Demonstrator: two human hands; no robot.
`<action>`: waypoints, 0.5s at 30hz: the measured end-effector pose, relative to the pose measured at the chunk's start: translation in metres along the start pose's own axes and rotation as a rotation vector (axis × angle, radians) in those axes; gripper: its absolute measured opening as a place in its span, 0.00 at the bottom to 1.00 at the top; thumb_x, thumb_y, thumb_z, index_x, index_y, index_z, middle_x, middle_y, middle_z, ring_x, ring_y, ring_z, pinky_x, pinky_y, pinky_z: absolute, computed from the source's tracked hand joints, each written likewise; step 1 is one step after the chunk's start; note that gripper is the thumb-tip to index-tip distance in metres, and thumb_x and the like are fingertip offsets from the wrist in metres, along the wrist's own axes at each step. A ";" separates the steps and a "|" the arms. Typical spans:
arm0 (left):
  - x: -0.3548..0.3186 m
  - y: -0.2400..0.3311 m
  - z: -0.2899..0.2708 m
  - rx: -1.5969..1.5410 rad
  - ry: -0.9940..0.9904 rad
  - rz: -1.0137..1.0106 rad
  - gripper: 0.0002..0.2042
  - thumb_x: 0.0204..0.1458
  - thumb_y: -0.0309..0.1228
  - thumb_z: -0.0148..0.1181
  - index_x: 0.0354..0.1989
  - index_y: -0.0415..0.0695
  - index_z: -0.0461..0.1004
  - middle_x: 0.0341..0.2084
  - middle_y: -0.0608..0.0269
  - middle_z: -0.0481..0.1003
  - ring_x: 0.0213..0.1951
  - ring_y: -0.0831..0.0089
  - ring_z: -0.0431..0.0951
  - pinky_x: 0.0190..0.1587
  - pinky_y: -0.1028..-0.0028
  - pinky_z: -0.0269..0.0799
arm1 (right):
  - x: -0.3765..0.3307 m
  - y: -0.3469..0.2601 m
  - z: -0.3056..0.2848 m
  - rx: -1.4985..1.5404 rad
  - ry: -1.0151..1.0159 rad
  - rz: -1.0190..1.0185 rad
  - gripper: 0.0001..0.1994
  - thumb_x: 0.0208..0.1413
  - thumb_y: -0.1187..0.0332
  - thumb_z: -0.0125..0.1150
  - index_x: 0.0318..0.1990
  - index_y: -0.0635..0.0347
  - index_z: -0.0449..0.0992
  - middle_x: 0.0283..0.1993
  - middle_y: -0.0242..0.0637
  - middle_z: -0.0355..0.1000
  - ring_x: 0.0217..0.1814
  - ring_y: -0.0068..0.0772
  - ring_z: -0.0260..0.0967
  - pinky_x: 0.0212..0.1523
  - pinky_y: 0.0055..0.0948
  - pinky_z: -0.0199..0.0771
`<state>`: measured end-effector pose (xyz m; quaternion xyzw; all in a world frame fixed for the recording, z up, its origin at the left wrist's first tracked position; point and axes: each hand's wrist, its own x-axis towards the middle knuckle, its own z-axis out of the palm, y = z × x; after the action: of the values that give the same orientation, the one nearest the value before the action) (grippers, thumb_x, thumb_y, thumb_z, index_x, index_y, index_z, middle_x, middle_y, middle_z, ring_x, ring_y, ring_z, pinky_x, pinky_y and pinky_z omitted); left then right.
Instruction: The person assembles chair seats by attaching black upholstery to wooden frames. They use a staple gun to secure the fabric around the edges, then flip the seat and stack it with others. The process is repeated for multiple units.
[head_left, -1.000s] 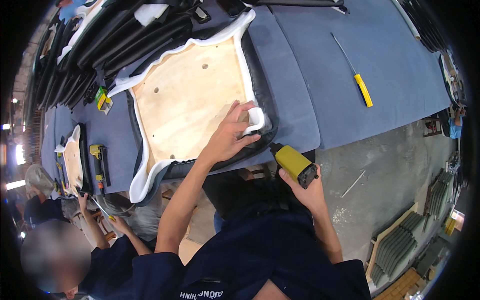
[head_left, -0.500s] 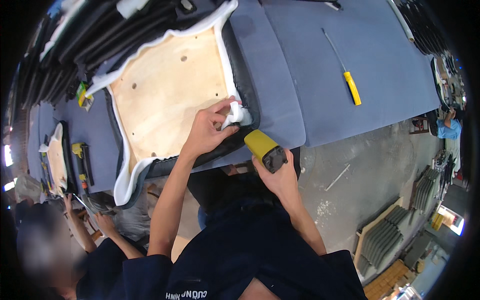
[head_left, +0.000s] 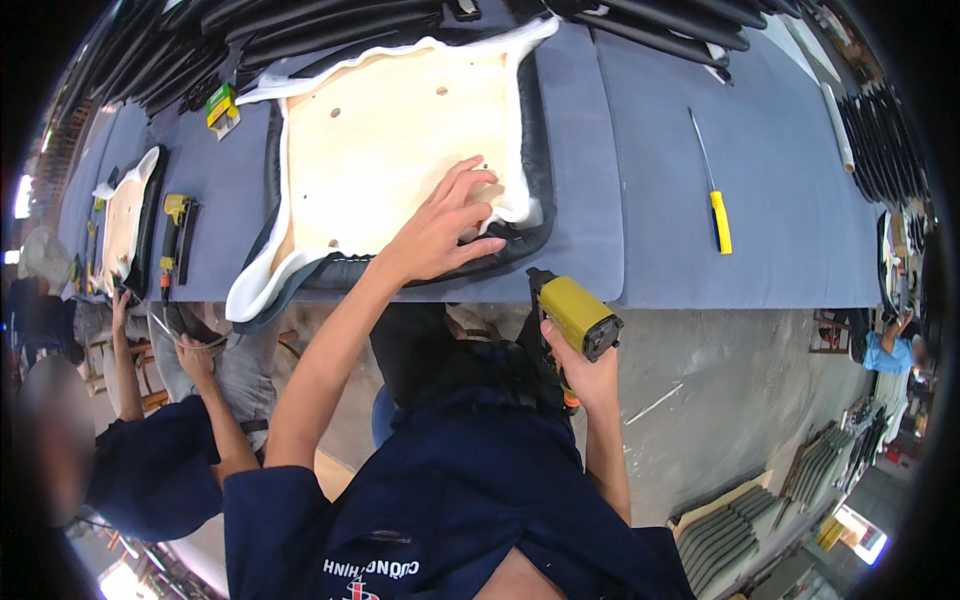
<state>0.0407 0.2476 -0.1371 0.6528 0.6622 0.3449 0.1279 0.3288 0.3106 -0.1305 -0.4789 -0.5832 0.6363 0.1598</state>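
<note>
A seat panel lies on the blue-grey table, its pale wooden board facing up with several small holes. White padding edges the board, and black stitched upholstery wraps around outside it. Over the board's near right corner, my left hand has its fingers spread and holds nothing. My right hand grips a yellow and black staple gun just off the table's front edge, right of the seat. The far and left padding stands loose; at the near right corner it is folded inward.
On the right of the table lies a yellow-handled screwdriver. A green-yellow box and another staple gun are at left. There a co-worker reaches toward a smaller seat panel. Black upholstered pieces pile up at the back.
My left hand has let go of the white padding at the corner and its fingers have spread over the board. The staple gun has moved right and away from the seat.
</note>
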 end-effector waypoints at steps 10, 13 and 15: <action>0.005 -0.011 0.013 -0.315 0.014 -0.116 0.16 0.53 0.29 0.72 0.21 0.38 0.70 0.59 0.60 0.72 0.74 0.50 0.55 0.67 0.57 0.63 | 0.021 -0.009 0.022 -0.063 0.013 -0.040 0.20 0.56 0.68 0.74 0.52 0.71 0.76 0.49 0.43 0.81 0.49 0.31 0.79 0.52 0.32 0.77; 0.004 -0.017 0.021 -0.294 0.048 -0.134 0.15 0.49 0.27 0.74 0.20 0.38 0.71 0.59 0.61 0.72 0.74 0.50 0.54 0.66 0.56 0.64 | 0.023 -0.004 0.037 -0.185 0.079 0.017 0.24 0.55 0.62 0.74 0.52 0.71 0.75 0.52 0.48 0.79 0.52 0.37 0.78 0.54 0.34 0.76; 0.005 -0.020 0.018 -0.238 0.089 -0.129 0.15 0.47 0.25 0.76 0.20 0.39 0.71 0.61 0.61 0.72 0.75 0.49 0.54 0.66 0.55 0.65 | 0.022 -0.013 0.053 -0.336 0.208 0.018 0.27 0.54 0.58 0.75 0.53 0.70 0.75 0.54 0.51 0.77 0.54 0.41 0.77 0.56 0.37 0.75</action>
<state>0.0352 0.2598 -0.1611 0.5730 0.6624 0.4407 0.1967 0.2706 0.2996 -0.1353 -0.5671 -0.6575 0.4785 0.1313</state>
